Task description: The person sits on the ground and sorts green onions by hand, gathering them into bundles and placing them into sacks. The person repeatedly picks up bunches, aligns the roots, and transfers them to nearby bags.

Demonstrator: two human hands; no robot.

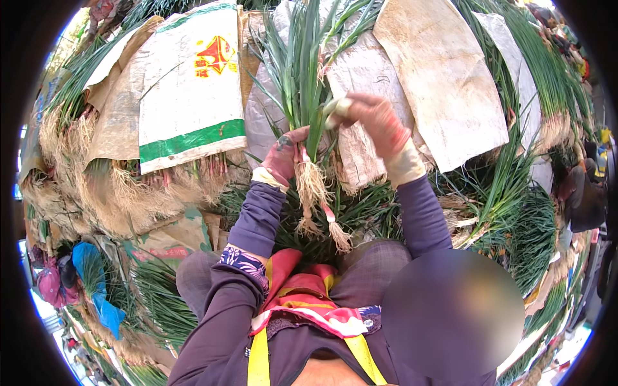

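My left hand (pixel 281 158), in a worn, stained glove, grips a small bunch of green onions (pixel 301 82) just above the roots. The leaves point away from me, and the pale, stringy roots (pixel 311 183) hang towards my lap. One pinkish stalk (pixel 329 213) sticks out lower, its roots apart from the rest. Right of the leaves, my right hand (pixel 374 120) is raised and motion-blurred, its pale glove fingertips beside a leaf. Whether those fingers pinch the leaf cannot be made out.
A white woven sack with a green band (pixel 193 96) and a brown-stained sack (pixel 439 82) cover rows of green onions. Dense roots (pixel 125 198) line the left pile. Loose green onions (pixel 497 198) lie at right. A blue plastic sheet (pixel 99 289) is at lower left.
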